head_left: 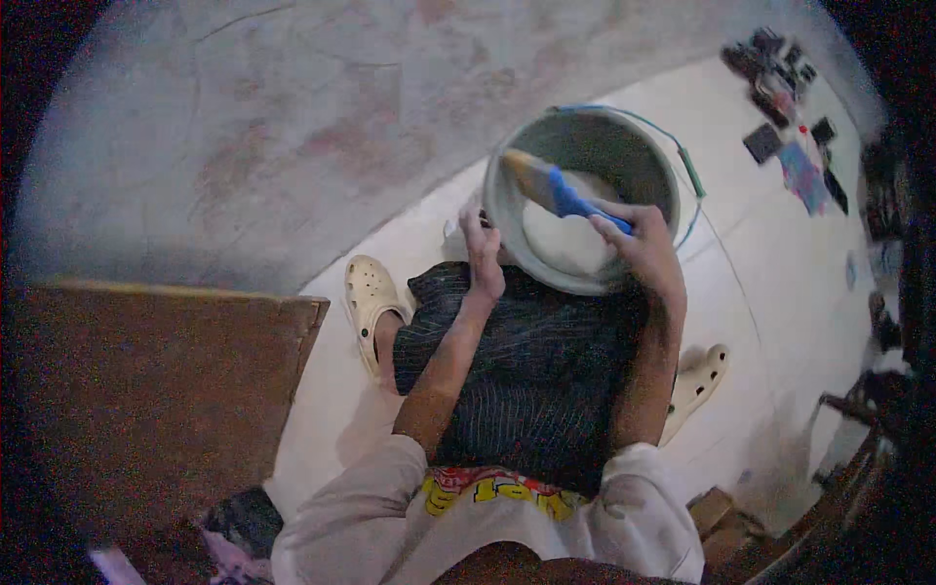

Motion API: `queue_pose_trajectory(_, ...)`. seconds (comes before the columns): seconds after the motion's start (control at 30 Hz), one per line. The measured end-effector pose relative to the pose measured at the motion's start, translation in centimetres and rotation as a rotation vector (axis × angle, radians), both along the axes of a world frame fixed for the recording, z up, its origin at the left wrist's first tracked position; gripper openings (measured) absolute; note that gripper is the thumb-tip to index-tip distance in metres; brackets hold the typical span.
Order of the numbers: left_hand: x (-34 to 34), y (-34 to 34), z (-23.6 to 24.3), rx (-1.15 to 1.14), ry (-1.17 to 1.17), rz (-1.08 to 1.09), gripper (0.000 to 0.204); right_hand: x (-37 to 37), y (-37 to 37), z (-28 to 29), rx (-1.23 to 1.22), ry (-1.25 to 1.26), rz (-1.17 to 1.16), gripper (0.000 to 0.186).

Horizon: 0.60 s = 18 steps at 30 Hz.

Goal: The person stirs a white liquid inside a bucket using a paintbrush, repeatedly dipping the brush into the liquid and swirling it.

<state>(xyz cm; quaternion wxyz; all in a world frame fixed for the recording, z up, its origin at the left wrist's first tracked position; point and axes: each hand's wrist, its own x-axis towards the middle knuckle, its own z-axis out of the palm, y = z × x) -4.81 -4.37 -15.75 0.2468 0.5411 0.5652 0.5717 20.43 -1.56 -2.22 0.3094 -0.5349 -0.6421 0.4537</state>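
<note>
A grey-green bucket stands upright on the floor in front of my knees, with something whitish at its bottom, whether liquid or bare base I cannot tell. My right hand is closed around the blue handle of a brush. The brush's tan, flat end points up and left, over the bucket's opening near the left rim. My left hand is against the bucket's outer left side, its fingers pointing up along the wall and gripping it. The blue bail with a green grip hangs to the right.
A patchy grey wall rises at the far left. A brown board or box stands at the left. Scattered small items and a colourful packet lie on the white tile floor at the right. My feet wear cream clogs.
</note>
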Motion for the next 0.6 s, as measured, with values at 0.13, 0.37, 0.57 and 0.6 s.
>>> queue_pose_trajectory(0.13,1.4,-0.9,0.9,0.049,-0.011,-0.023,0.068,0.6,-0.6,0.1,0.069,0.133,-0.239,0.038)
queue_pose_trajectory(0.37,1.0,-3.4,2.1,0.073,0.05,0.198,0.054,-2.4,-0.6,-0.1,0.274,0.059,-0.354,0.04)
queue_pose_trajectory(0.57,2.8,-6.9,8.9,-0.056,-0.55,-0.017,0.044,-10.6,-4.3,2.6,0.615,-0.01,-0.241,0.033)
queue_pose_trajectory(0.6,2.5,-6.6,9.8,-0.038,-0.556,0.026,0.046,-12.2,-5.3,3.1,0.65,0.062,-0.218,0.033)
